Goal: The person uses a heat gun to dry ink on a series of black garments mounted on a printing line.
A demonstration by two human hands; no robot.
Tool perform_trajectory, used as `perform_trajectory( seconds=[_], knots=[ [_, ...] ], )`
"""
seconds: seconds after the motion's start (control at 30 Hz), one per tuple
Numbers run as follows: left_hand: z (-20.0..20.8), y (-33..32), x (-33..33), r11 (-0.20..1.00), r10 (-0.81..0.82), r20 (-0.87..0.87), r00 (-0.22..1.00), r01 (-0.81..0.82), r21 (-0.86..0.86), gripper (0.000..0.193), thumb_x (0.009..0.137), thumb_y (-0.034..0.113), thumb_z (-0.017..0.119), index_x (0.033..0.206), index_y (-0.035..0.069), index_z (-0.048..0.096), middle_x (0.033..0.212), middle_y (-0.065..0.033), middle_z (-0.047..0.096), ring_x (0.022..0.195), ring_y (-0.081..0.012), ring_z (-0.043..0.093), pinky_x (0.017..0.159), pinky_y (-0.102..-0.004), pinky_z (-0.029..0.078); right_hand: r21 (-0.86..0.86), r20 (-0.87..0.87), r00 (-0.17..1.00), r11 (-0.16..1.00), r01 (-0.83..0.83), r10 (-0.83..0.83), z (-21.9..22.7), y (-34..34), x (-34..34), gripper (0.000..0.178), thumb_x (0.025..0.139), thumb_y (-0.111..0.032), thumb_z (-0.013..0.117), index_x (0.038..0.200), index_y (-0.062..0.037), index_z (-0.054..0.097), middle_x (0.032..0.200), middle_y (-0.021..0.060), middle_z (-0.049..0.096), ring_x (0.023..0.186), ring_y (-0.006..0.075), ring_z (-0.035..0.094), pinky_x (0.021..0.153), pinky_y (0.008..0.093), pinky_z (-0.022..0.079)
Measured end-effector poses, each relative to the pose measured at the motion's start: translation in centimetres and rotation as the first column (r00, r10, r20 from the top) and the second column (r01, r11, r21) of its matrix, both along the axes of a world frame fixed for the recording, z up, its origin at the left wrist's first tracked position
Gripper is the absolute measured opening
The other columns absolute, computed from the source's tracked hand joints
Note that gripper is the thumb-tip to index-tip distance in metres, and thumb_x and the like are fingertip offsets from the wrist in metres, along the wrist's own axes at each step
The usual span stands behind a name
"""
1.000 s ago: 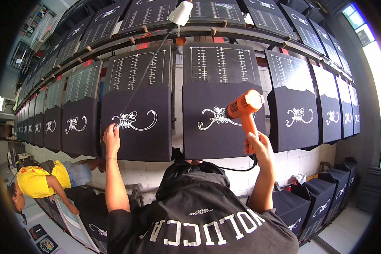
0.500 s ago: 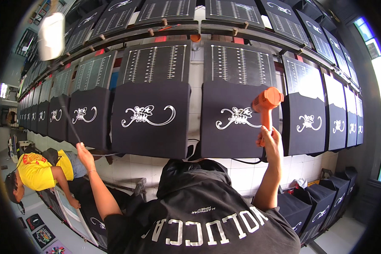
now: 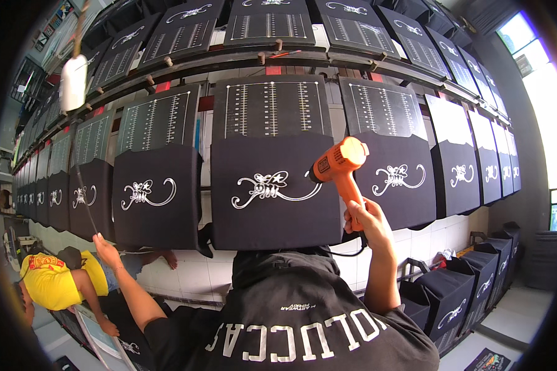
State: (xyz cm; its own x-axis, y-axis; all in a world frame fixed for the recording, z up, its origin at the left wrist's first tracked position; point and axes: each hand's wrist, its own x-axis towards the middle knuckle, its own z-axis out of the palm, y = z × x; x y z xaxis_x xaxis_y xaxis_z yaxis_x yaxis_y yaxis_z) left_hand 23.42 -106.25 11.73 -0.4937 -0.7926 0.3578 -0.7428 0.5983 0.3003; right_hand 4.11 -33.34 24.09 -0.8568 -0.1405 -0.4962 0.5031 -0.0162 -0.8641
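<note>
My right hand (image 3: 371, 222) is wrapped round the handle of an orange heat gun (image 3: 343, 157). Its dark nozzle points left, over the right end of a white curling print on a black fabric panel (image 3: 278, 222) straight ahead. That fabric covers the near part of a dark board (image 3: 275, 108) with ruler-like white markings. At the left, my left hand (image 3: 108, 252) is closed on a thin dark cord (image 3: 86, 201), which runs up toward a white block-shaped piece (image 3: 74, 83) hanging from above. Whether the cord joins that piece is hard to make out.
Similar boards with printed black fabric (image 3: 399, 176) stretch left and right, with another row behind a metal rail (image 3: 229, 60). More covered boards (image 3: 452, 300) stand behind me at right. A person in a yellow shirt (image 3: 56, 281) bends over a frame at lower left.
I have shifted left along the row, so the boards sit farther right in view. The heat gun has passed from the right-hand panel to the one ahead. Both hands keep their hold.
</note>
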Motion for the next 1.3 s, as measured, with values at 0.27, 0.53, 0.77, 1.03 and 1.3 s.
perform_trajectory(
  seconds=[0.27,0.53,0.77,1.03,1.3],
  knots=[
    [-8.6,-9.4,4.8,0.947,0.18,0.279,0.943,-0.243,0.212,0.044,0.105,0.039,0.043,0.127,0.003,0.058,0.124,-0.0218,0.063,0.115,-0.0435,0.058,0.095,-0.0507,0.045,0.2,-0.058,0.998,0.98,0.003,0.009,0.5,-5.6,-0.3,0.033,0.096,-0.034,0.065,0.095,-0.0019,0.058,0.075,0.0029,0.058,0.06,0.0104,0.059,0.058,0.0257,0.051],
    [-10.1,-7.2,1.8,0.948,0.221,0.16,0.962,-0.251,0.198,0.035,0.103,0.028,0.048,0.122,0.0,0.058,0.117,-0.024,0.065,0.109,-0.0428,0.062,0.093,-0.0495,0.047,0.223,-0.045,0.999,0.974,0.039,-0.03,0.0,-6.8,-0.2,0.032,0.097,-0.035,0.063,0.096,-0.0032,0.059,0.075,0.0029,0.059,0.057,0.0105,0.06,0.053,0.0239,0.05],
    [-10.8,-6.9,1.7,0.933,0.324,0.177,0.929,-0.345,0.105,0.036,0.101,0.027,0.05,0.123,0.001,0.06,0.116,-0.0218,0.067,0.107,-0.043,0.063,0.092,-0.0509,0.048,0.195,-0.009,0.997,0.977,0.08,-0.08,0.0,-7.5,-0.2,0.03,0.097,-0.03,0.065,0.095,-0.0009,0.059,0.075,0.0016,0.056,0.059,0.0088,0.058,0.056,0.0236,0.05],
    [-10.3,-7.6,1.9,0.859,0.457,0.104,0.883,-0.469,0.205,0.038,0.101,0.035,0.049,0.124,0.008,0.064,0.117,-0.0205,0.069,0.108,-0.0424,0.064,0.092,-0.0501,0.05,0.174,0.015,0.997,0.982,0.07,-0.074,-0.3,-7.5,0.0,0.032,0.097,-0.03,0.066,0.101,0.0002,0.059,0.076,0.0016,0.057,0.059,0.0084,0.057,0.056,0.0239,0.051],
    [-9.6,-7.7,0.5,0.889,0.403,0.103,0.909,-0.416,0.192,0.043,0.101,0.038,0.052,0.127,0.007,0.063,0.121,-0.0187,0.068,0.112,-0.0403,0.064,0.095,-0.049,0.049,0.171,-0.014,0.996,0.982,0.084,-0.083,-0.9,-7.3,-0.3,0.032,0.096,-0.03,0.067,0.101,0.0005,0.059,0.076,0.0029,0.058,0.059,0.009,0.058,0.055,0.0238,0.051]
  ],
)
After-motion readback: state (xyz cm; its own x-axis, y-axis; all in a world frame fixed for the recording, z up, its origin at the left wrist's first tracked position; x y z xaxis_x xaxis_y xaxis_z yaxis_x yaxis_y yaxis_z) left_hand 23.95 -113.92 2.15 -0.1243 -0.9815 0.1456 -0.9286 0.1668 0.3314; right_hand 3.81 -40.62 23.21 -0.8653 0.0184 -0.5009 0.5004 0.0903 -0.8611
